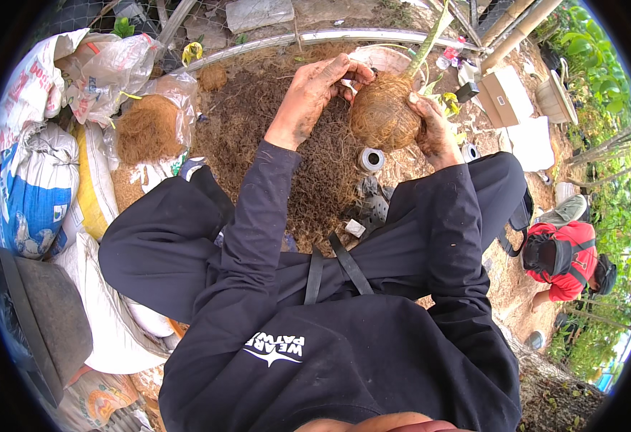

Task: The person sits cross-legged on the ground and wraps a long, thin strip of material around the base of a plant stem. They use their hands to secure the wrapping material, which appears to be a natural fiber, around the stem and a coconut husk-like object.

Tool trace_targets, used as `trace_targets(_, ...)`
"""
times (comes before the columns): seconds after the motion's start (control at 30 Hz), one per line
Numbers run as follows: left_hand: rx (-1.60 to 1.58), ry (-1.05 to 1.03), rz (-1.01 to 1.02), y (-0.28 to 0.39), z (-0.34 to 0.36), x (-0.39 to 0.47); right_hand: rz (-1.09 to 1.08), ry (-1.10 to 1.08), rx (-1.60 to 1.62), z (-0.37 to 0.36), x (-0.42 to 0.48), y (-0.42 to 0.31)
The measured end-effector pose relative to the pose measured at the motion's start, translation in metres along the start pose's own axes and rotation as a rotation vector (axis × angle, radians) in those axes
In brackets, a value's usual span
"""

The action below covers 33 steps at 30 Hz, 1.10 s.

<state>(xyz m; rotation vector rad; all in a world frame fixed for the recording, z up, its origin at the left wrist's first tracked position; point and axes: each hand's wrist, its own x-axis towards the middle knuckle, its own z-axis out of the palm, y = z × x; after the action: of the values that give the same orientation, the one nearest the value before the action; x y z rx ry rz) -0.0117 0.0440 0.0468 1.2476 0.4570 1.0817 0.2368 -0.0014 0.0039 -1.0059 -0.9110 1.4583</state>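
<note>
A round ball bound in brown fibre point(385, 121), with a thick green plant stem point(426, 48) rising from its top, is held up in front of me. My right hand point(435, 127) grips its right side, the thumb pressed near the top. At the upper left of the ball, my left hand point(318, 92) has its fingers bent in close; a small dark bit shows at the fingertips, and I cannot tell whether they pinch it. Below the ball stands a grey hollow cylinder point(372, 160). Loose dark fibrous matter point(245, 108) covers the ground beneath my hands.
Left of me are an open plastic bag of brown fibre point(148, 129) and several filled sacks point(37, 189). A pale basin point(372, 53) lies behind the ball. To the right are a cardboard box point(501, 97) and a person in red point(561, 259) bending down.
</note>
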Motion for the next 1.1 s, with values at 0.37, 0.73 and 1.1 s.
trace_targets(0.37,0.198,0.075,0.164,-0.005,0.006,0.0,0.023,-0.033,-0.017,0.014,-0.009,-0.01)
trace_targets(0.73,0.201,0.075,0.167,-0.001,0.009,-0.001,0.0,-0.044,0.006,0.003,-0.006,-0.003)
trace_targets(1.1,0.303,0.047,0.19,-0.005,0.016,-0.004,0.017,-0.026,-0.081,0.005,-0.009,-0.006)
